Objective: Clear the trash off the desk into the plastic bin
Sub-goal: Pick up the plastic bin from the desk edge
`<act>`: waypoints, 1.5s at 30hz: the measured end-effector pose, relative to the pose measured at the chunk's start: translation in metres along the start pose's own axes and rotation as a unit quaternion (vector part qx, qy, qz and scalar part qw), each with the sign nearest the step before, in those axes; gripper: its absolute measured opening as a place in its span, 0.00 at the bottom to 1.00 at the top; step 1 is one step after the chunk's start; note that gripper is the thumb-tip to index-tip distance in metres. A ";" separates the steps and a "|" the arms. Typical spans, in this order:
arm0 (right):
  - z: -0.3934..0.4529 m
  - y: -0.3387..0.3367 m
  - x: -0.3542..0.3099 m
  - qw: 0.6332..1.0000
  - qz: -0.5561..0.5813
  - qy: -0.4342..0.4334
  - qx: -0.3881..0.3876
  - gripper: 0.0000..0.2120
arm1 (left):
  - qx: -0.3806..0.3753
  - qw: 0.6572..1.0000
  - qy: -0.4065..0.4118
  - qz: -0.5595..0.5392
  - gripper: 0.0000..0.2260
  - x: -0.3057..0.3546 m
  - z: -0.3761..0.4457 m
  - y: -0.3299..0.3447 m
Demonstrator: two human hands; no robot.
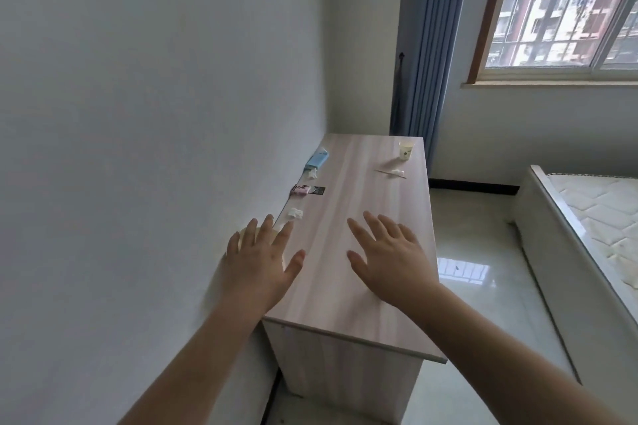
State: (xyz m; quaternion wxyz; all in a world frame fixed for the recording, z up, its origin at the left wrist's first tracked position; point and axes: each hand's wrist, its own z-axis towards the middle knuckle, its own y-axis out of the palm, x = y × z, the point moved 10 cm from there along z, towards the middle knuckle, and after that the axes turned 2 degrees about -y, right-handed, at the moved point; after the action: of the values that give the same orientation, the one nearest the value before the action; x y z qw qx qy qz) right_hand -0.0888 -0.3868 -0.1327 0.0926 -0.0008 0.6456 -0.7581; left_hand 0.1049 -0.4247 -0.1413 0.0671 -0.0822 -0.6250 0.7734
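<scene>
Pale walls meet at a corner where a light wooden desk (348, 252) stands lengthwise against the left wall, with a blue curtain (428, 45) and a barred window (559, 7) beyond it.

Both hands hover over the near half of the desk, palms down, fingers spread wide, holding nothing. The left hand (260, 259) hangs over the desk's wall-side edge, partly covering a pale cream round thing (247, 231) beneath its fingers; what that thing is cannot be told. The right hand (386, 252) is spread over the bare middle of the top, apart from the left.

Just past the left fingertips lies a crumpled white tissue (295, 214). Farther along the same wall edge come a small pink and black wrapper (307, 190), another white scrap (312, 174), then a blue packet (317, 159). Well beyond the right hand, toward the far right corner, lie a thin stick with a white wad (393, 173) and, behind it, an upright paper cup (406, 149).

To the right, across glossy floor tiles (483, 286), a bare mattress (600, 210) shows. No plastic bin is in view.
</scene>
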 end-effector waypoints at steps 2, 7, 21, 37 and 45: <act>0.018 0.014 0.009 1.000 0.005 -0.007 -0.005 0.29 | -0.013 1.000 -0.005 -0.002 0.33 0.005 0.015 0.013; 0.060 0.050 0.021 0.999 0.044 -0.028 -0.008 0.29 | 0.002 1.000 -0.028 -0.002 0.28 0.008 0.040 0.022; 0.131 0.154 -0.055 0.980 0.083 -0.158 -0.083 0.29 | -0.025 0.988 -0.155 -0.005 0.24 -0.079 0.021 0.097; 0.215 0.237 -0.128 0.980 0.064 -0.111 -0.153 0.32 | -0.054 0.983 -0.134 -0.111 0.23 -0.167 0.035 0.190; 0.237 0.258 -0.128 0.977 0.120 -0.033 -0.176 0.34 | -0.135 0.920 -0.201 -0.309 0.28 -0.177 0.042 0.244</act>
State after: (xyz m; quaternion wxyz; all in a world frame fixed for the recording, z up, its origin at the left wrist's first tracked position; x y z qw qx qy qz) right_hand 0.1015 -0.6387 -0.3304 0.2019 0.0355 0.7610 -0.6155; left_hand 0.2694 -0.5523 -0.3636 0.1637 0.2637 -0.7181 0.6229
